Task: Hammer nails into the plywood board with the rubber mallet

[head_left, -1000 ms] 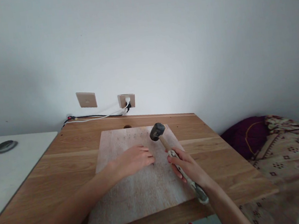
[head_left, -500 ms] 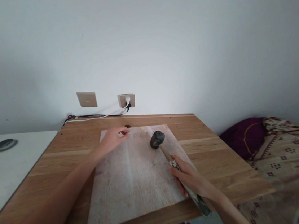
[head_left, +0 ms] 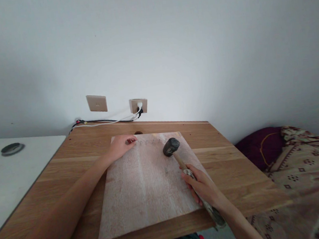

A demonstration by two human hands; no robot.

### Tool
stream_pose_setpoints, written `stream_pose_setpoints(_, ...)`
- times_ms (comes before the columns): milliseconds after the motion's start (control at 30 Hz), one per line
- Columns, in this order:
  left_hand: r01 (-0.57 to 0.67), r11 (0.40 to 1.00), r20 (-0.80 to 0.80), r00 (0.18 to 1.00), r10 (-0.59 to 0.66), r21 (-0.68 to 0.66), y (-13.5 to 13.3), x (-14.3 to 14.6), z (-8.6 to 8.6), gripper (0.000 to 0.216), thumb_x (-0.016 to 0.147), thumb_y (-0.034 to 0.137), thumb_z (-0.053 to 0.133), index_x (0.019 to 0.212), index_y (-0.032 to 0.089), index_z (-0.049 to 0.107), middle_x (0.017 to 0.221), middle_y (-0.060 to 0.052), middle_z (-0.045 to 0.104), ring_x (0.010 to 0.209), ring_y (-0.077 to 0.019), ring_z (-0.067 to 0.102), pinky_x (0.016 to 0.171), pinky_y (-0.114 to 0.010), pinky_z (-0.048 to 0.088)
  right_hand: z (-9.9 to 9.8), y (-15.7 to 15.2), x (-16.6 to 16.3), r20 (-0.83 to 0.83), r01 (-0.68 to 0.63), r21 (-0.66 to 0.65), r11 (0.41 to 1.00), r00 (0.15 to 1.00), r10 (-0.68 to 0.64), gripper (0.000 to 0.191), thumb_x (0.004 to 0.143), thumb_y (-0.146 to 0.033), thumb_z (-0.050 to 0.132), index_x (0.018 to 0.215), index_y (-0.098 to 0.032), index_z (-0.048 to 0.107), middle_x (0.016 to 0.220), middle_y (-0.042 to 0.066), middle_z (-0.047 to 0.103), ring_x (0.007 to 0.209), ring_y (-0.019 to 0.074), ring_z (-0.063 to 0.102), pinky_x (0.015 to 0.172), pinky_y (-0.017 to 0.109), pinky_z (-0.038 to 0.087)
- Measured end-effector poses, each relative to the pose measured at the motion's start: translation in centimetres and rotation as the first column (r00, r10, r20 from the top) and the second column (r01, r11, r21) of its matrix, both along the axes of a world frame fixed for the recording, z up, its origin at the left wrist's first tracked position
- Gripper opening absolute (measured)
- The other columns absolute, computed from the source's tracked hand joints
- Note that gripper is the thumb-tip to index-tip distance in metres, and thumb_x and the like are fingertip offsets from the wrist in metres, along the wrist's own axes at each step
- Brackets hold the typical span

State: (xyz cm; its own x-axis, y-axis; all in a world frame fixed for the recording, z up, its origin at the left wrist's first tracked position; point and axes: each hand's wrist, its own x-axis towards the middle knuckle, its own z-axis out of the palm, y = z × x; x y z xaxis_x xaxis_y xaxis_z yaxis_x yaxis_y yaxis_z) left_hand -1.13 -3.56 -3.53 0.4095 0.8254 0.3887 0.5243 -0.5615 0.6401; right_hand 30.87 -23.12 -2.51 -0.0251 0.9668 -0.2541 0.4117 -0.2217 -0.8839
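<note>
A hammer with a dark, blocky head and a worn wooden handle is in my right hand. My fingers wrap round the middle of the handle, and the head is over the right part of a pale board. Near the board's far edge, my left hand is closed, thumb and fingertips brought together. Anything pinched there is too small to make out. The board lies flat on a wooden table.
Behind the table, cables run along the wall to a socket. A dark round object rests on a white surface at left. Patterned bedding and a purple cushion lie to the right.
The view has shifted slightly, so the whole scene sits a little differently. Both hands keep nearly the same places over the board, the hammer still in my right hand.
</note>
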Motion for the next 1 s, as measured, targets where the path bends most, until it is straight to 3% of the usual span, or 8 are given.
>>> stream_pose_setpoints(200,0.014,1.0,-0.017,1.0,-0.014,-0.02,-0.2,0.2,0.2,0.014,0.085,0.023,0.065,0.089,0.022,0.079,0.085,-0.002,0.079,0.077,-0.0186,0.071,0.075,-0.029,0.053,0.9,-0.2,-0.6,0.108,-0.021,0.007,1.0,0.994,0.02,0.048,0.098,-0.054,0.051,0.129,-0.018,0.052,0.043,-0.012,0.046,0.03,0.0122,0.044,0.028,0.019,0.037)
stream_pose_setpoints(367,0.024,0.999,-0.032,0.999,-0.026,-0.039,-0.3,0.4,0.5,0.011,0.085,0.025,0.068,0.088,0.022,0.078,0.085,-0.002,0.079,0.077,-0.0189,0.071,0.076,-0.029,0.054,2.5,0.9,-2.6,0.071,-0.044,0.006,0.999,0.997,0.043,0.05,0.096,-0.055,0.052,0.13,-0.018,0.053,0.042,-0.012,0.045,0.031,0.0119,0.043,0.029,0.019,0.035)
stream_pose_setpoints(600,-0.034,0.992,0.011,0.999,0.035,-0.125,-0.4,0.4,0.4,0.035,0.081,0.021,0.067,0.115,0.02,0.071,0.092,-0.003,0.08,0.084,-0.0203,0.074,0.082,-0.031,0.057,4.1,5.4,-7.0,0.129,-0.192,0.038,0.981,0.974,0.185,0.033,0.1,-0.04,0.053,0.124,-0.019,0.055,0.049,-0.011,0.049,0.034,0.0111,0.051,0.031,0.017,0.038)
stream_pose_setpoints(767,-0.094,0.988,-0.039,0.995,0.09,-0.121,-0.5,0.3,0.9,0.034,0.078,0.022,0.068,0.111,0.02,0.072,0.093,-0.004,0.079,0.083,-0.0237,0.074,0.078,-0.032,0.056,4.2,7.1,-9.4,0.194,-0.282,0.055,0.958,0.944,0.267,0.028,0.102,-0.032,0.051,0.126,-0.018,0.055,0.053,-0.009,0.052,0.035,0.0111,0.052,0.033,0.018,0.039)
stream_pose_setpoints(1000,-0.044,0.994,-0.012,0.999,0.043,-0.105,-0.1,-0.1,0.6,0.042,0.073,0.021,0.071,0.115,0.019,0.068,0.099,-0.005,0.075,0.087,-0.0246,0.071,0.081,-0.035,0.057,3.4,7.6,-10.0,0.137,-0.25,0.087,0.964,0.962,0.236,0.02,0.099,-0.033,0.055,0.115,-0.021,0.056,0.051,-0.01,0.05,0.033,0.0103,0.05,0.03,0.017,0.037)
